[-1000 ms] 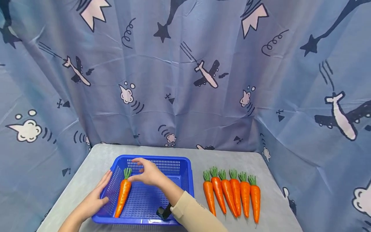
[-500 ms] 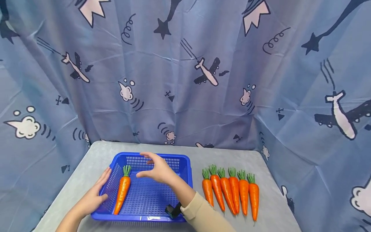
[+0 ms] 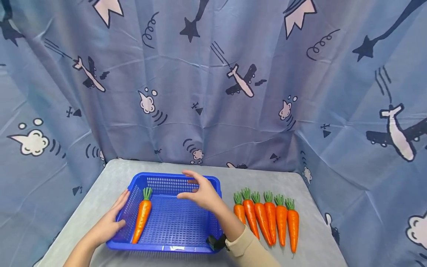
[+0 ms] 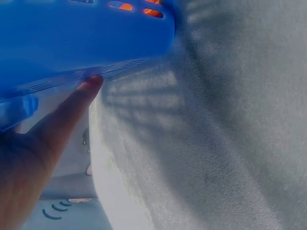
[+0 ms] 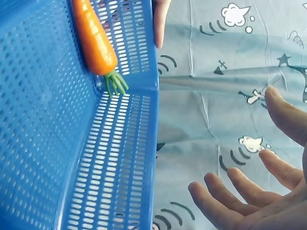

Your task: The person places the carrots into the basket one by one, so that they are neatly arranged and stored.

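Note:
A blue plastic basket (image 3: 170, 248) with slotted walls stands on the table's left half. One orange carrot (image 3: 142, 218) with a green top lies inside it along the left wall, and the right wrist view shows this carrot (image 5: 97, 43) too. My left hand (image 3: 108, 224) rests against the basket's left side with its fingers straight along it; in the left wrist view a fingertip (image 4: 95, 81) touches the blue wall. Above the basket's right part hovers my right hand (image 3: 203, 193), fingers spread and bent a little, holding nothing.
Several more carrots (image 3: 271, 218) lie side by side on the grey table (image 3: 317, 237), right of the basket, green tops pointing away. Behind and beside the table hangs a blue patterned curtain (image 3: 213, 141). A black wrist device (image 3: 216, 243) sits by the right sleeve.
My right hand has moved from the carrot in the basket toward the right, its fingers coming away from it. The left hand stays at the basket's side.

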Demonstrator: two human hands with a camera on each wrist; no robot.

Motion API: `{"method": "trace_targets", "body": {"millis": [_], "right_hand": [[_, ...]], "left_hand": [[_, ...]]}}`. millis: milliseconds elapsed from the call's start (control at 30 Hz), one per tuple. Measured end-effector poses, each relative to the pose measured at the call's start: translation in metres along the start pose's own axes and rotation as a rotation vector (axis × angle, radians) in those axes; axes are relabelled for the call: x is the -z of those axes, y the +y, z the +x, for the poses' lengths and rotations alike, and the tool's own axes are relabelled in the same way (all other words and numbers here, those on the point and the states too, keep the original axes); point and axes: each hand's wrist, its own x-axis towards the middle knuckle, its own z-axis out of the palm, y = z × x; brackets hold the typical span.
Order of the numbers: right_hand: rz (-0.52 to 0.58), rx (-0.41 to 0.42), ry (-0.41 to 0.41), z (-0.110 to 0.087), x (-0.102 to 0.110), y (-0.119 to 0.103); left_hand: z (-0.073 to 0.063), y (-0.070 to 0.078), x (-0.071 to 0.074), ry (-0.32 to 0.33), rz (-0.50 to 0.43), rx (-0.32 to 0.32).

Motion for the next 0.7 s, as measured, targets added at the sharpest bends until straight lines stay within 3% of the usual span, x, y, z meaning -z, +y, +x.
{"method": "trace_targets", "body": {"millis": [333, 700], "right_hand": [[0.012, 0.001, 0.062, -0.021, 0.026, 0.009], [-0.023, -0.102, 0.206, -0.042, 0.057, 0.02]], "left_hand": [[0.0, -0.001, -0.003, 0.013, -0.002, -0.02], [0.0, -0.001, 0.0, 0.014, -0.002, -0.026]]}}
